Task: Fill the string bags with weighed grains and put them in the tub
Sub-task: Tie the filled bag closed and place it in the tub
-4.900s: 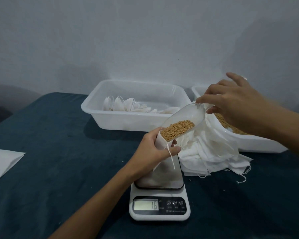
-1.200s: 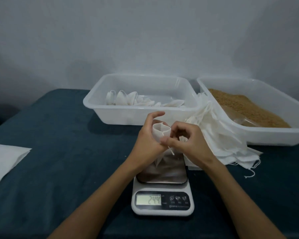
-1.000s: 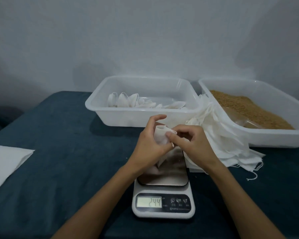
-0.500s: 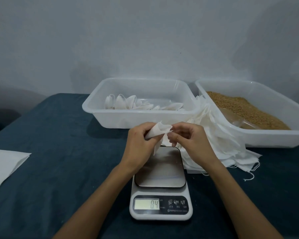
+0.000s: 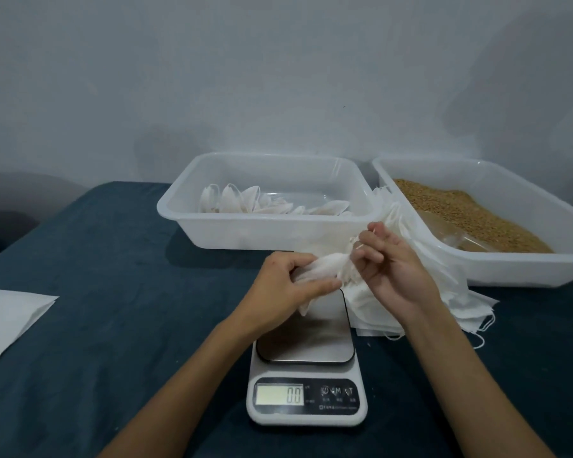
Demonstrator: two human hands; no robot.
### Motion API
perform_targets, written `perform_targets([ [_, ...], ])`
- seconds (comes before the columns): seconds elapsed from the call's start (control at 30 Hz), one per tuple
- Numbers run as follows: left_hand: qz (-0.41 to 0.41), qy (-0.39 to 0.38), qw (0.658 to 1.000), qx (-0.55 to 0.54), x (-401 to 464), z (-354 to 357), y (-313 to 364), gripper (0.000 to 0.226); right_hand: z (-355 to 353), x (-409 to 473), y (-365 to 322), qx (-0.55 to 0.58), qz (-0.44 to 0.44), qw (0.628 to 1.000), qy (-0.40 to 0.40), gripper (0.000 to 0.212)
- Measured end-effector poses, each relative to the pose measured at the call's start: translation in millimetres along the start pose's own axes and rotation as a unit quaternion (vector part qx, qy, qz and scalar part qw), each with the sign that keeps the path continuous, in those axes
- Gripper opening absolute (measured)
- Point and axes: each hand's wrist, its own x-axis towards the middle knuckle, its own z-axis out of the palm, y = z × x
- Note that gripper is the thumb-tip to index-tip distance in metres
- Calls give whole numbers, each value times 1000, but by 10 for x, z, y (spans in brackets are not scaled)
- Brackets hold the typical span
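Observation:
My left hand (image 5: 280, 289) grips a filled white string bag (image 5: 321, 269), held on its side above the kitchen scale (image 5: 306, 371). Just right of it, my right hand (image 5: 391, 266) pinches the bag's drawstring at its gathered mouth. The scale's plate is bare and its display (image 5: 280, 395) reads 0.0. Behind the hands stands a clear tub (image 5: 265, 223) with several filled white bags (image 5: 239, 203) lying in it. At the right, a second clear tub (image 5: 516, 266) holds brown grains (image 5: 467, 213) and a clear scoop (image 5: 457, 236).
A heap of empty white string bags (image 5: 450, 299) lies between the scale and the grain tub, strings trailing to the right. A white sheet (image 5: 7, 319) lies at the table's left edge. The table carries a dark blue cloth (image 5: 113, 292). A grey wall stands behind.
The scoop went back into the grain tub. The bag has been lifted off the scale, which dropped from 24.4 to 0.0, and its mouth has been drawn closed as the right hand pulls the string rightward.

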Motion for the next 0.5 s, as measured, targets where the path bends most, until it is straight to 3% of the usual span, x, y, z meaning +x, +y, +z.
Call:
perform_targets([
  [0.13,6,-67,998,14,-3,29,63,36,-35,14,-76,54,-27,997,47,12],
  [0.27,-10,-67,998,-9,58,-71,220,28,-48,-1,-126,-61,-73,995,39,5],
  [0.33,-28,-31,999,-33,125,-179,342,21,-58,-35,-194,-120,-94,988,27,15],
  [0.5,-58,162,984,-37,598,-680,418,18,-210,-215,-416,-279,-110,954,18,31],
])
